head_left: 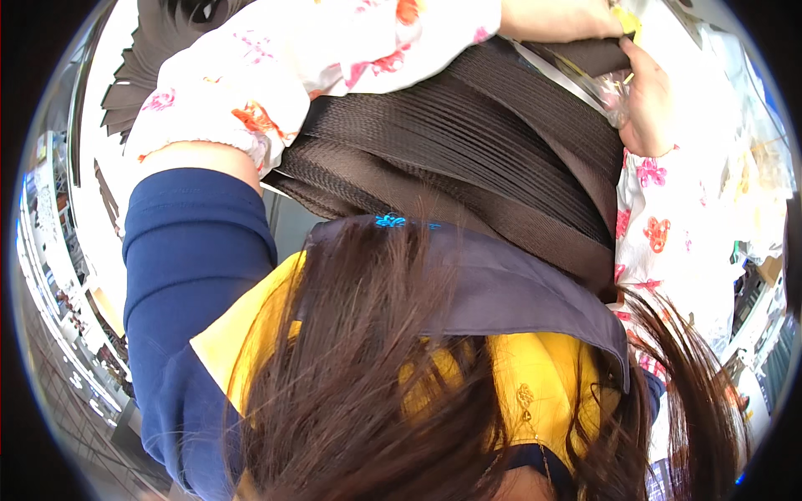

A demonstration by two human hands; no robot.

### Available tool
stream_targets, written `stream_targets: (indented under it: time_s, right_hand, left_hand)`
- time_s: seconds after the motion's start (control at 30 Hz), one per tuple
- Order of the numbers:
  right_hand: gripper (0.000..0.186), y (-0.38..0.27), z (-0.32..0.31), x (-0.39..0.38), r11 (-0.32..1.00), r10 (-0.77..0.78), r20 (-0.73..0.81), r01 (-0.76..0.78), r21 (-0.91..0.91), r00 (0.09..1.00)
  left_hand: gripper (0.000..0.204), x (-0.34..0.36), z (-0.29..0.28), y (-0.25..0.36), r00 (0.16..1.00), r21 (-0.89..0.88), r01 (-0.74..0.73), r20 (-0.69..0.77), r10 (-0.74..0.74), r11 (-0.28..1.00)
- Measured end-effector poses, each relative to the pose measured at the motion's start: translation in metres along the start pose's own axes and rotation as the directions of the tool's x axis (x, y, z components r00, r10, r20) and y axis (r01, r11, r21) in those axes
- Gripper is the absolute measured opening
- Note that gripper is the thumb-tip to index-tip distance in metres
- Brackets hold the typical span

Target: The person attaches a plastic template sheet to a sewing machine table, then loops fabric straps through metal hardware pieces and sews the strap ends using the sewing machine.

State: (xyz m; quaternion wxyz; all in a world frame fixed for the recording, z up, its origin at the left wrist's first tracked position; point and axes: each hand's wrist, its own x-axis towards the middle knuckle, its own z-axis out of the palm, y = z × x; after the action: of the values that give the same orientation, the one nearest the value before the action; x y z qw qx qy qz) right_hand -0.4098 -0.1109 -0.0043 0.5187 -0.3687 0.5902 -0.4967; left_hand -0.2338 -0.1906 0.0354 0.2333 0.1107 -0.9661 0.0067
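Note:
A big bundle of dark brown webbing straps (468, 142), its flat bands layered side by side, lies in front of my body. My left hand (564, 18) reaches across above it from the left, partly cut off by the top edge. Its fingers are bent beside a small bright yellow piece (628, 22), whose kind I cannot make out. Opposite, my right hand (650, 104) is closed around the end of a dark strap (597, 57), with a fingertip on the strap's edge. Crinkled clear plastic (614, 93) shows at its palm.
More dark strap loops (159, 58) fan out at the upper left on a white surface (710, 108). Clear plastic bags (752, 192) are heaped at the far right. Floral sleeves (376, 50) cover my forearms, and long hair (359, 359) hangs into the lower view.

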Motion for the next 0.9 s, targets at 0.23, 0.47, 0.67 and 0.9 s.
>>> stream_targets:
  time_s: [0.23,0.47,0.67,0.9]
  right_hand:
    - [0.037,-0.009,0.018,-0.015,1.0,0.011,-0.116,-0.012,-0.005,0.993]
    - [0.036,-0.006,0.015,-0.017,0.968,-0.227,-0.025,0.223,-0.119,0.974]
    - [0.034,-0.012,0.024,-0.015,0.973,-0.228,-0.019,0.228,-0.028,0.973]
    - [0.039,-0.015,0.023,-0.024,0.896,-0.247,0.025,0.238,-0.374,0.969]
  left_hand:
    - [0.017,0.001,0.011,0.017,0.991,0.008,0.037,-0.127,-0.036,0.999]
    - [0.033,0.006,0.009,-0.013,0.941,-0.737,0.335,0.232,-0.246,0.588]
    - [0.027,0.005,0.021,-0.022,0.988,-0.671,0.094,-0.028,-0.152,0.735]
    - [0.023,0.0,0.001,-0.023,0.918,-0.83,0.391,0.385,-0.1,0.397]
